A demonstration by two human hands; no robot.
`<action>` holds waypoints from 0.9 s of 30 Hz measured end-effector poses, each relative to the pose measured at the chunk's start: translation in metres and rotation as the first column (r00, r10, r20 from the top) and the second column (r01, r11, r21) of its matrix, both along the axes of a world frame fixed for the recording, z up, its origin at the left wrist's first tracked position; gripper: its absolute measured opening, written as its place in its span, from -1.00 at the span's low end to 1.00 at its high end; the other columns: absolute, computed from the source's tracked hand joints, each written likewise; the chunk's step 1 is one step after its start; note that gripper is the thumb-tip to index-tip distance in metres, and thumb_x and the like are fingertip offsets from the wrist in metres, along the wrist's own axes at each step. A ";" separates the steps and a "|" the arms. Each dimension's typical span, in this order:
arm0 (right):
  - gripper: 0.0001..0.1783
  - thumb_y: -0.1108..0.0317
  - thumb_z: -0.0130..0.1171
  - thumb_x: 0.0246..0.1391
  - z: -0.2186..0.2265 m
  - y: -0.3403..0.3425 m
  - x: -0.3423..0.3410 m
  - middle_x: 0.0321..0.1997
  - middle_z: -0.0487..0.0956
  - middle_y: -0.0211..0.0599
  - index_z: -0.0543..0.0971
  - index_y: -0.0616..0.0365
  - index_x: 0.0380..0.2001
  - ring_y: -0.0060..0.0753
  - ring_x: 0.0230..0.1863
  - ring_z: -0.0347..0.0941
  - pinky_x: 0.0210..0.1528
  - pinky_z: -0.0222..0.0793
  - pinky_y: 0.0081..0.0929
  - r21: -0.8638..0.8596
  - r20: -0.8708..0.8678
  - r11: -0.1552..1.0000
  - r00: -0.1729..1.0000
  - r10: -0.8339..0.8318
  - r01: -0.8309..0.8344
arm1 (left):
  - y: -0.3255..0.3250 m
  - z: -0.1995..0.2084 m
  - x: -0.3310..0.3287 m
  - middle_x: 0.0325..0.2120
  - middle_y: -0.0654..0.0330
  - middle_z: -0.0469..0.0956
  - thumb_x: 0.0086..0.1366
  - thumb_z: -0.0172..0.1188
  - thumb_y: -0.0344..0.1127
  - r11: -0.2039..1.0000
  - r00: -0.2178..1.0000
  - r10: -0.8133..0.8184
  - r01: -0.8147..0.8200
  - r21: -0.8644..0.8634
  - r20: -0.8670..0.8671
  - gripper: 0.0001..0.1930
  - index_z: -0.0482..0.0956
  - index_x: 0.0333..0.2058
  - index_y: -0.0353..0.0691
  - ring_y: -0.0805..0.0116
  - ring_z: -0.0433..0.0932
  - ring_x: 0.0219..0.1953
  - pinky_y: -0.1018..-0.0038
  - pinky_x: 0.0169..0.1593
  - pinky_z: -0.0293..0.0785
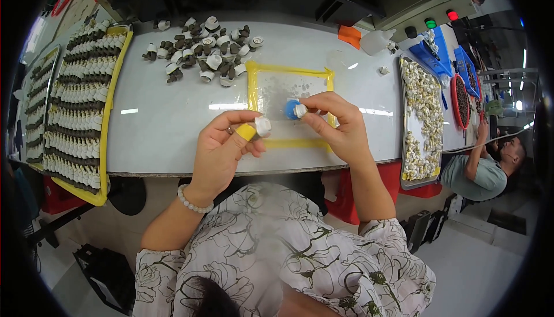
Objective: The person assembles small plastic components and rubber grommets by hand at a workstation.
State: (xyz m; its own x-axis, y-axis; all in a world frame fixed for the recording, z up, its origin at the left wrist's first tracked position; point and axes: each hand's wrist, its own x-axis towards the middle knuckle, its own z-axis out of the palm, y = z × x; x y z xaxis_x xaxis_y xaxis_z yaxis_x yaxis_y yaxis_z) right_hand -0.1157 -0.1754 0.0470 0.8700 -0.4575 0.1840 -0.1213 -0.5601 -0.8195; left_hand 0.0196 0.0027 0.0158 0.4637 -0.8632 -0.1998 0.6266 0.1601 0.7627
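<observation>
My left hand is closed, its thumb and fingers pinching a small white moulded piece. A yellow wrap covers that thumb. To its right, my right hand pinches a small white part between thumb and forefinger. Directly behind this part sits a blue round thing; whether it touches the part I cannot tell. Both hands are over a square marked with yellow tape on the white table, with dark wet-looking spots inside it. The two pieces are apart.
Loose white-and-dark pieces lie in a heap behind my left hand. A yellow-rimmed tray at the left holds rows of them. At the right, a metal tray carries small whitish parts. A white bottle stands at the back; a co-worker sits far right.
</observation>
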 end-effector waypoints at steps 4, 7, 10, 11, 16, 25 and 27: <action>-0.73 0.51 0.21 -0.09 -0.002 0.009 -0.002 -0.30 0.56 -0.26 0.58 0.27 -0.22 -0.45 -0.29 0.46 -0.17 0.36 -0.54 0.334 0.027 0.942 0.998 -0.056 0.044 | -0.002 -0.001 -0.004 -0.29 -0.03 0.55 0.27 0.06 -0.45 1.000 0.999 -0.021 0.022 0.016 -0.038 -0.75 0.39 -0.08 -0.37 0.36 0.57 -0.36 0.55 -0.27 0.54; -0.72 0.52 0.20 -0.08 0.000 0.013 -0.003 -0.28 0.55 -0.26 0.57 0.27 -0.22 -0.45 -0.29 0.45 -0.17 0.36 -0.55 0.317 0.006 0.948 1.000 -0.009 0.007 | -0.002 -0.007 -0.003 -0.28 -0.05 0.55 0.23 0.09 -0.50 0.998 0.997 -0.048 0.046 -0.031 -0.067 -0.74 0.39 -0.09 -0.38 0.29 0.59 -0.32 0.50 -0.22 0.57; -0.73 0.50 0.21 -0.08 0.001 0.017 -0.001 -0.28 0.55 -0.27 0.57 0.25 -0.22 -0.45 -0.27 0.45 -0.17 0.36 -0.54 0.317 0.031 0.948 0.999 0.022 -0.031 | -0.001 -0.009 -0.003 -0.28 0.06 0.55 0.23 0.12 -0.49 0.996 0.997 -0.068 0.065 -0.059 -0.035 -0.75 0.43 -0.11 -0.41 0.34 0.59 -0.30 0.47 -0.20 0.57; -0.73 0.50 0.21 -0.08 0.002 0.018 0.000 -0.28 0.55 -0.27 0.57 0.25 -0.22 -0.45 -0.27 0.45 -0.17 0.36 -0.54 0.319 0.031 0.947 0.999 0.024 -0.033 | -0.001 -0.010 -0.004 -0.28 0.05 0.56 0.23 0.12 -0.50 0.997 0.998 -0.054 0.052 -0.065 -0.036 -0.75 0.43 -0.12 -0.41 0.33 0.59 -0.31 0.46 -0.20 0.58; -0.74 0.45 0.24 -0.08 0.005 0.022 0.003 -0.28 0.56 -0.24 0.59 0.21 -0.23 -0.37 -0.24 0.46 -0.17 0.38 -0.49 0.222 0.052 0.973 0.997 0.050 -0.061 | -0.002 -0.011 -0.007 -0.28 -0.04 0.56 0.23 0.10 -0.50 0.998 1.000 -0.014 0.013 -0.059 -0.018 -0.78 0.43 -0.14 -0.40 0.24 0.61 -0.35 0.45 -0.25 0.60; -0.73 0.55 0.25 -0.15 0.012 0.026 0.008 -0.36 0.58 -0.27 0.63 0.23 -0.27 -0.40 -0.35 0.44 -0.31 0.35 -0.53 -0.051 -0.016 0.993 0.994 0.105 -0.106 | -0.002 -0.014 -0.010 -0.29 -0.05 0.56 0.21 0.11 -0.52 1.000 0.999 0.021 -0.020 -0.023 0.042 -0.78 0.46 -0.15 -0.44 0.21 0.62 -0.38 0.38 -0.26 0.61; -0.73 0.55 0.25 -0.15 0.013 0.026 0.008 -0.37 0.58 -0.26 0.63 0.23 -0.27 -0.40 -0.36 0.44 -0.32 0.35 -0.53 -0.039 -0.012 0.993 0.994 0.113 -0.113 | -0.001 -0.014 -0.010 -0.29 -0.06 0.56 0.22 0.10 -0.53 1.000 0.997 0.011 -0.009 -0.027 0.077 -0.79 0.47 -0.16 -0.44 0.20 0.62 -0.39 0.37 -0.26 0.62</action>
State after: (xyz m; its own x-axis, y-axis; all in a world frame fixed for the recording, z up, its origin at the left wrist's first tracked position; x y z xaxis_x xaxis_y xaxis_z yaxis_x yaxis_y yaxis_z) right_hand -0.1077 -0.1491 0.0601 0.9175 -0.3490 0.1907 -0.0637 -0.6023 -0.7957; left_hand 0.0091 0.0013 0.0018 0.4857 -0.8628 -0.1402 0.5641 0.1868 0.8043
